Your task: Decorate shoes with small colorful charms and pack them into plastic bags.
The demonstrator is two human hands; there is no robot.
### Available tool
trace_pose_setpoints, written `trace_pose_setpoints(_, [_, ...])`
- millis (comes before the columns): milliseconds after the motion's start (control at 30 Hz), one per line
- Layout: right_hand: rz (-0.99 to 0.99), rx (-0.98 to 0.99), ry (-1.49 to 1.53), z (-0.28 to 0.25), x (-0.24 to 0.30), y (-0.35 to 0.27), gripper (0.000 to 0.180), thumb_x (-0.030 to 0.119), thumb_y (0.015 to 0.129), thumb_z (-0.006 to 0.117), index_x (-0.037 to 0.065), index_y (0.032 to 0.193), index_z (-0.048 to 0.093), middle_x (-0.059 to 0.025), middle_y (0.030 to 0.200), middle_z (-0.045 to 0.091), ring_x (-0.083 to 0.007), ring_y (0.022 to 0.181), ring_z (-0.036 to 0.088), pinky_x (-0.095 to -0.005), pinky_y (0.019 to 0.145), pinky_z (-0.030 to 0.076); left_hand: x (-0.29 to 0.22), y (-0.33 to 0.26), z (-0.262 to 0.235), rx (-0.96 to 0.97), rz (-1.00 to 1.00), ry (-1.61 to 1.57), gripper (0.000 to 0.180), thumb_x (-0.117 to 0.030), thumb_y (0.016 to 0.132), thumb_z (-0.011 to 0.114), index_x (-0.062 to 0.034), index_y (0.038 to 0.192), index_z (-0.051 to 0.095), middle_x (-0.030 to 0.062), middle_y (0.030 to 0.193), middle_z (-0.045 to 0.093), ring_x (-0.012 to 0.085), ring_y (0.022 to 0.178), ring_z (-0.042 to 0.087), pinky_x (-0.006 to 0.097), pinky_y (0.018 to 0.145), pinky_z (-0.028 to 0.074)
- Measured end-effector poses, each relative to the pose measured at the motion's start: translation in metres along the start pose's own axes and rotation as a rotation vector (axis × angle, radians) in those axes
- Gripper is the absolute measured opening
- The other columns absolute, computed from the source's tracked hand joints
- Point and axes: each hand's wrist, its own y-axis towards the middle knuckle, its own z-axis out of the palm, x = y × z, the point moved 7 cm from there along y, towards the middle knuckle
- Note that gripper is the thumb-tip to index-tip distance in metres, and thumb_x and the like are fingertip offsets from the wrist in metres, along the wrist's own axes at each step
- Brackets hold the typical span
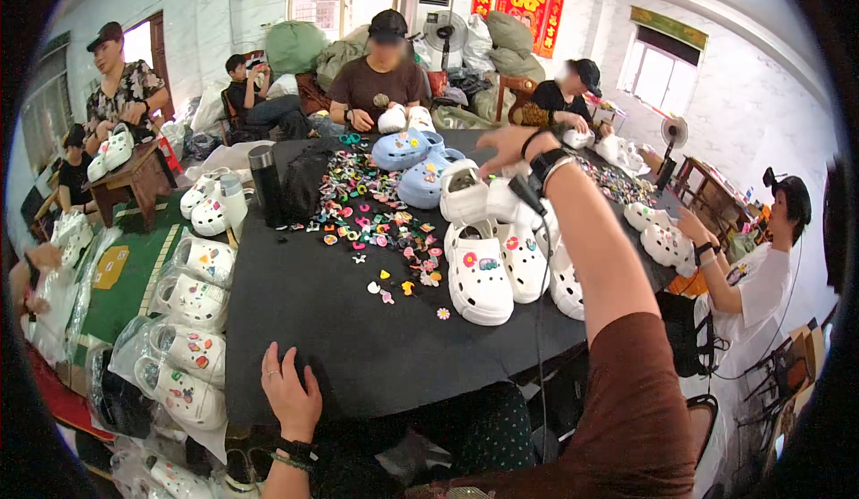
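Right hand [513, 147] beside 1 white clog [465, 206] (can't tell if it's gripping)! Looks like light, springy foam, best pinched at the rim; left hand [292, 395] spread, empty.

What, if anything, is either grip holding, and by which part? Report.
The left grip holds nothing. The right grip is by a white clog; whether it holds it cannot be told.

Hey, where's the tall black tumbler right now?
In the head view, the tall black tumbler stands near the left edge of the black table, just left of crumpled black material.
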Motion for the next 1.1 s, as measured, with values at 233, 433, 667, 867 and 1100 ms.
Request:
trace_pose_setpoints(233, [0.073, -0.006, 0.155, 0.029, 0.023, 0.043, 0.088, 0.071, 0.075, 0.056, 0.008, 0.137, 0.045, -0.0180, 0.131, 0.054, -0.0330, 0.120, 0.052, -0.0414, 0.101, 0.040, 0.004, -0.002, 0.002, 0.020, -0.029, -0.016, 0.036, -0.011, 0.082, 0.061, -0.0006, 0.116, 0.055, 0.0220, 0.133, 0.044, 0.0404, 0.123, 0.042, 0.048, 0.102, 0.035])
trace_pose_setpoints(433, [0.008, 0.041, -0.073, 0.046, 0.031, 0.052, 0.053, 0.052, 0.067, 0.069, 0.003, 0.088, 0.072, -0.0165, 0.089, 0.070, -0.0344, 0.087, 0.065, -0.0423, 0.077, 0.051, 0.005, -0.006, 0.000, -0.019, 0.003, -0.021, 0.035, -0.012, 0.081, 0.062, -0.0019, 0.114, 0.056, 0.0206, 0.132, 0.045, 0.0396, 0.123, 0.042, 0.049, 0.102, 0.035])
trace_pose_setpoints(667, [0.008, -0.500, 0.161, -0.058, 0.025, -0.010, 0.053, 0.054, 0.075, 0.066, 0.001, 0.079, 0.066, -0.0215, 0.079, 0.064, -0.0364, 0.075, 0.063, -0.0431, 0.069, 0.048, 0.003, -0.003, 0.004, -0.006, -0.009, -0.051, 0.028, -0.011, 0.082, 0.062, -0.0029, 0.109, 0.058, 0.0189, 0.130, 0.049, 0.0377, 0.122, 0.045, 0.047, 0.101, 0.036])
trace_pose_setpoints(867, [-0.205, -0.781, 0.331, -0.132, 0.157, -0.090, 0.041, 0.043, 0.079, 0.068, 0.002, 0.085, 0.067, -0.0214, 0.078, 0.064, -0.0374, 0.074, 0.062, -0.0432, 0.067, 0.048, 0.011, -0.004, -0.010, 0.054, -0.164, -0.515, 0.032, -0.012, 0.087, 0.061, -0.0048, 0.118, 0.056, 0.0155, 0.129, 0.051, 0.0307, 0.120, 0.049, 0.040, 0.098, 0.040])
trace_pose_setpoints(1100, [-0.482, -0.716, -0.018, -0.065, 0.316, -0.130, 0.013, 0.015, 0.077, 0.060, 0.003, 0.081, 0.061, -0.0155, 0.073, 0.066, -0.0308, 0.070, 0.067, -0.0423, 0.061, 0.054, -0.038, 0.006, -0.071, 0.099, -0.465, -1.557, 0.056, -0.045, 0.101, 0.031, -0.0128, 0.146, 0.021, 0.0166, 0.136, 0.044, 0.0295, 0.119, 0.050, 0.042, 0.093, 0.045])
